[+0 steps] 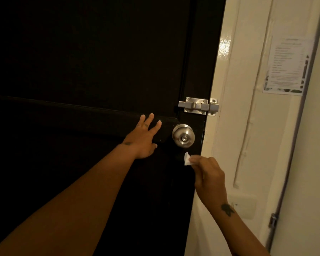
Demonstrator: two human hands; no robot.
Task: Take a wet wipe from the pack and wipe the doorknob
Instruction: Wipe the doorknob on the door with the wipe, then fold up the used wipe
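A round silver doorknob [183, 135] sits near the right edge of a black door [81, 61]. My left hand [143, 137] lies flat against the door just left of the knob, fingers spread and holding nothing. My right hand [208, 177] is below and right of the knob, pinching a small folded white wet wipe [187, 159]. The wipe is a short way under the knob and does not touch it. No wipe pack is in view.
A silver slide bolt [199, 106] is fixed above the knob at the door's edge. To the right are a cream wall [238, 126], a printed paper notice [288, 65], a thin pipe [248, 126] and a light wall plate [245, 206].
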